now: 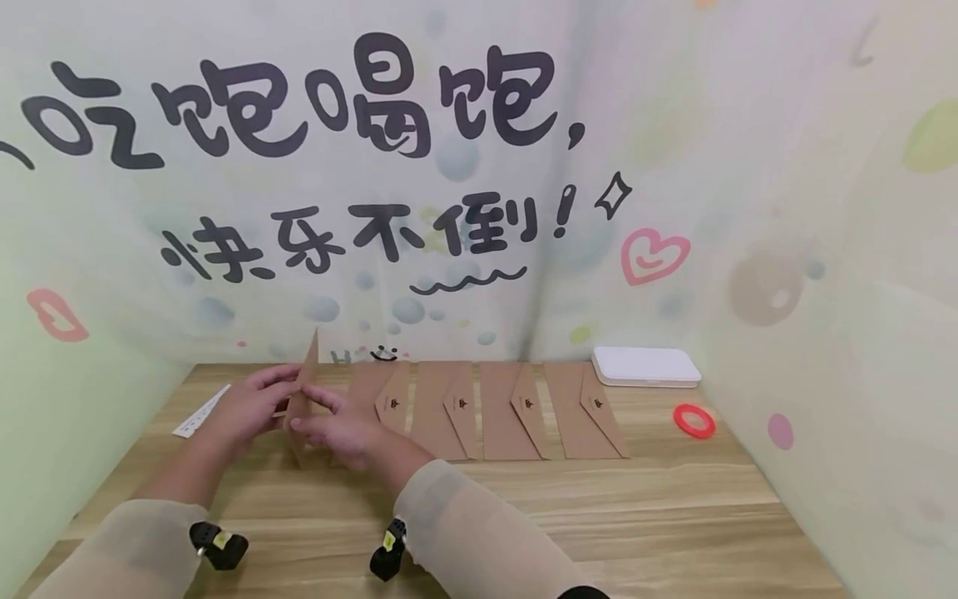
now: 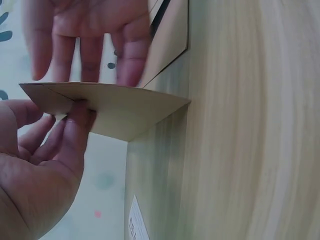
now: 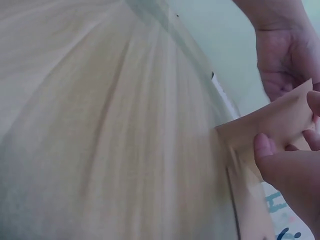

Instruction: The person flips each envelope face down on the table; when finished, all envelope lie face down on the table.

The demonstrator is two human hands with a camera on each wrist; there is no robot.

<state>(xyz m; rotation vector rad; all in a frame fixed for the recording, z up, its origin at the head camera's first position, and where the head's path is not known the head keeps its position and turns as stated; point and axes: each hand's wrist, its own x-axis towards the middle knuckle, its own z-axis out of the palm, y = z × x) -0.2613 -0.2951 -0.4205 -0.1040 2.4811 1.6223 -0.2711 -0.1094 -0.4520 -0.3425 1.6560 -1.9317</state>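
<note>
A brown paper envelope (image 1: 301, 408) stands on edge above the left part of the wooden table, between both hands. My left hand (image 1: 253, 408) grips it from the left, with thumb and fingers bent at its face and flap side in the left wrist view. From the other side, my right hand (image 1: 348, 428) touches the envelope with its thumb and fingertips. The fingers of that right hand (image 2: 95, 30) look nearly straight and spread in the left wrist view. To the right, several brown envelopes (image 1: 441, 416) lie in a row, their pointed flaps bearing a small dark print.
A white flat case (image 1: 647, 368) lies at the back right, with a red ring (image 1: 693, 421) in front of it. At the left, a white printed strip (image 1: 200, 413) lies partly behind my left hand. A printed cloth wall (image 1: 479, 324) borders the table (image 1: 659, 516).
</note>
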